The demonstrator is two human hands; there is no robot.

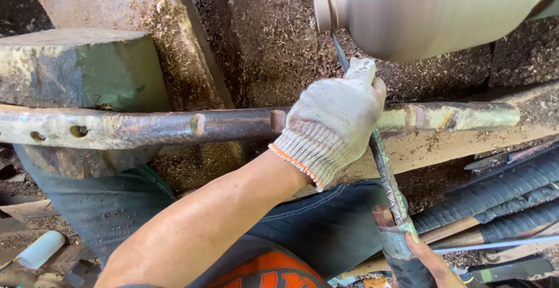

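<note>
Sawdust (273, 43) lies thick under the lathe, and your gloved left hand (335, 119) is closed over the long turning tool (384, 174), pinning it down on the worn metal tool rest (174, 126). Your bare right hand (428, 259) grips the tool's wrapped handle (402, 247) low near your lap. The tool's tip meets the spinning wooden workpiece (431, 11) just behind its small knob end (326, 11), at the upper right.

Risk sits mostly at that contact point: if you let the tip dig in too steeply, it could catch and kick the tool off the rest. Your left glove rides close to the turning wood, so I judge a loose knit cuff or fingertip could snag. Spare tools (495, 198) lying at your right might roll against the handle.
</note>
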